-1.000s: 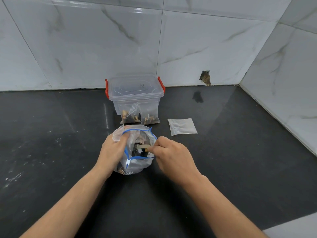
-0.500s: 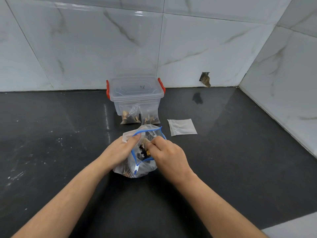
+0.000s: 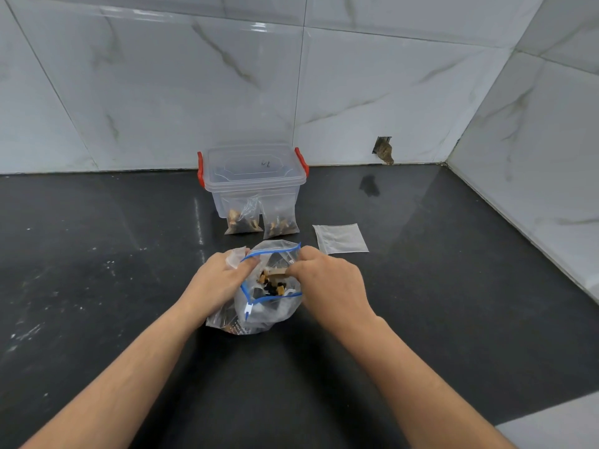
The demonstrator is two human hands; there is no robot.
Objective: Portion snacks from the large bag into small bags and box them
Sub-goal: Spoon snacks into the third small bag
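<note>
The large clear bag (image 3: 259,315) with a blue zip rim stands open on the dark counter, brown and black snacks inside. My left hand (image 3: 220,283) grips its left rim together with a small clear bag (image 3: 236,257). My right hand (image 3: 327,283) is at the right rim, fingers curled, pinching a pale stick-shaped snack (image 3: 278,272) over the opening. Two filled small bags (image 3: 243,218) (image 3: 280,222) lean against the front of a clear lidded box (image 3: 256,176) with red latches. An empty small bag (image 3: 340,238) lies flat to the right.
The black counter (image 3: 97,254) meets white marble-look tiled walls at the back and right. A hole in the tile (image 3: 384,150) sits low on the back wall. A pale surface edge (image 3: 567,422) shows at the bottom right.
The large bag's mouth has turned and spread wider between my hands. My right hand shifted to the right rim, still pinching the pale snack. My left hand moved slightly up-left on the rim.
</note>
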